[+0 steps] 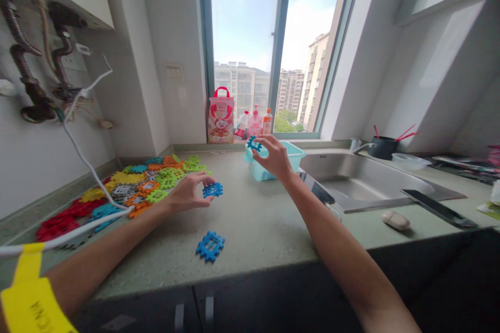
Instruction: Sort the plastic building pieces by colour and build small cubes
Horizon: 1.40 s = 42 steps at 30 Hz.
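My left hand (189,192) pinches a blue toothed building tile (213,190) by its edge, held a little above the counter. Between the fingertips of my right hand (273,155) is a darker blue building tile (253,143), over the left rim of the turquoise basket (295,152). The basket's contents are mostly hidden by my hand and its walls. Another blue tile (210,246), with a window-like lattice in its middle, lies flat near the counter's front edge. Left of my left hand spreads a pile of coloured tiles (148,186) in red, orange, yellow, green, grey and blue.
A white cable (84,150) hangs down across the tile pile. Right of the basket are a dark flat device (318,190), a steel sink (363,177) and a pale oval object (396,220). A pink bag (221,119) and several bottles (255,123) stand by the window.
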Tool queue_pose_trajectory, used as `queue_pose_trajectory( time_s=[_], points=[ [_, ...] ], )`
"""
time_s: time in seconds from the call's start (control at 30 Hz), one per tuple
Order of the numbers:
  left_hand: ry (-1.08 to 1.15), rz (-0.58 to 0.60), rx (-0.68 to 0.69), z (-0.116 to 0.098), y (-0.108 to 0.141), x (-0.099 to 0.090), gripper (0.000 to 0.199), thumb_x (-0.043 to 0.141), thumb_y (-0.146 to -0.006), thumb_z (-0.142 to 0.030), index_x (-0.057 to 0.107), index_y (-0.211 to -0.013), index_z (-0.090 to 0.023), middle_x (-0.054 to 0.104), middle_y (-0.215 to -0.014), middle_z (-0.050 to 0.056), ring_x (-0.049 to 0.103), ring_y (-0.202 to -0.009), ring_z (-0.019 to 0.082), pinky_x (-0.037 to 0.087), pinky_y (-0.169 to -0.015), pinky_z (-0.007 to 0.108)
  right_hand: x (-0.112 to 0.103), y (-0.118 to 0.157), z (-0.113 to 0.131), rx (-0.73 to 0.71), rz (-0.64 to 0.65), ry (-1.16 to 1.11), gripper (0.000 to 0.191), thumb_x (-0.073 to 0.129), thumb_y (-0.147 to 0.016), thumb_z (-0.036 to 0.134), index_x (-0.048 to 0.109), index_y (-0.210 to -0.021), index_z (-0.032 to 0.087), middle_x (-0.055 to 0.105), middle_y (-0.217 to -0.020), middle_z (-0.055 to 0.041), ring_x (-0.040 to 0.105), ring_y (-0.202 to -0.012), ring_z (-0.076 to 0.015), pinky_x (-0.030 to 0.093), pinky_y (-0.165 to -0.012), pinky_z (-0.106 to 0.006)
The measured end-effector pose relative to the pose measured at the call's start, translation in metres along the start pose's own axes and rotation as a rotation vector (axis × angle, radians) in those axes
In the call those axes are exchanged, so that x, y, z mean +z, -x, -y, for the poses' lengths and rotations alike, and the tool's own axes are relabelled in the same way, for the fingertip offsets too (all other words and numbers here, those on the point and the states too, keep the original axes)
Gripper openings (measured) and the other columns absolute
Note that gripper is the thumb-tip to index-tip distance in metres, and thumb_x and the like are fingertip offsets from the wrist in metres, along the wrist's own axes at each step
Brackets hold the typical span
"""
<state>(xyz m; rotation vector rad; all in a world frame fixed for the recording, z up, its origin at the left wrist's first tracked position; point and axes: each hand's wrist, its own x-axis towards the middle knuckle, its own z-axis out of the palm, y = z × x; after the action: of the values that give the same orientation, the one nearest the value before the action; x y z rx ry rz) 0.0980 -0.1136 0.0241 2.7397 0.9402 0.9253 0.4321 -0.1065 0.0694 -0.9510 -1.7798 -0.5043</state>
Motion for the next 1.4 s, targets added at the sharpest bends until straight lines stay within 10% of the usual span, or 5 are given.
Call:
queue_pose_trajectory(
  time_s=[0.37, 0.67, 0.87, 1.17, 1.4],
  points=[
    [0.020, -0.244, -0.080, -0.031, -0.147, 0.007, 0.037, 0.076, -0.075, -0.044, 0.080, -0.101, -0.018, 0.076, -0.097, 0.005, 0.070, -0.088, 0.020, 0.054, -0.083, 0.031, -0.016, 0.003, -0.032, 0.277, 0.081, 0.376, 0.036, 0.051, -0.104, 0.045, 0.078, -0.111, 0.021, 0.076, -0.113, -0.0117, 0.063, -0.105, -0.0303, 0.043, -0.093, -0.041],
    [-0.299, 0.187, -0.267, -0.051, -0.242, 0.054, 0.066, 0.065, -0.072, -0.080, 0.082, -0.097, -0.021, 0.077, -0.094, 0.012, 0.071, -0.099, 0.031, 0.053, -0.090, 0.038, -0.021, 0.000, -0.022, 0.204, -0.036, 0.403, 0.034, 0.047, -0.106, 0.037, 0.074, -0.115, 0.020, 0.077, -0.112, -0.0100, 0.063, -0.105, -0.0287, 0.038, -0.092, -0.040],
    [-0.258, 0.415, -0.274, -0.049, -0.261, 0.039, 0.080, 0.063, -0.071, -0.087, 0.078, -0.105, -0.017, 0.076, -0.098, 0.012, 0.069, -0.094, 0.027, 0.051, -0.081, 0.031, -0.018, 0.003, -0.029, 0.171, -0.042, 0.404, 0.035, 0.045, -0.108, 0.039, 0.074, -0.114, 0.020, 0.077, -0.108, -0.0096, 0.065, -0.102, -0.0286, 0.039, -0.093, -0.041],
    [-0.212, -0.034, 0.120, -0.033, -0.124, -0.013, 0.040, 0.061, -0.095, -0.056, 0.075, -0.088, -0.019, 0.070, -0.080, 0.003, 0.062, -0.075, 0.017, 0.043, -0.073, 0.029, -0.024, -0.007, -0.001, -0.003, -0.053, 0.107, 0.029, 0.052, -0.101, 0.029, 0.069, -0.123, 0.021, 0.075, -0.112, -0.0098, 0.068, -0.100, -0.0251, 0.047, -0.095, -0.041],
    [-0.721, 0.094, 0.283, 0.032, 0.009, -0.061, 0.030, 0.055, -0.097, -0.029, 0.067, -0.070, -0.022, 0.067, -0.071, 0.006, 0.060, -0.081, 0.023, 0.045, -0.082, 0.039, -0.003, 0.016, 0.114, -0.172, 0.919, -0.641, 0.049, 0.081, -0.086, 0.046, 0.072, -0.130, 0.027, 0.076, -0.121, -0.0045, 0.072, -0.107, -0.0208, 0.053, -0.097, -0.031]
  ],
)
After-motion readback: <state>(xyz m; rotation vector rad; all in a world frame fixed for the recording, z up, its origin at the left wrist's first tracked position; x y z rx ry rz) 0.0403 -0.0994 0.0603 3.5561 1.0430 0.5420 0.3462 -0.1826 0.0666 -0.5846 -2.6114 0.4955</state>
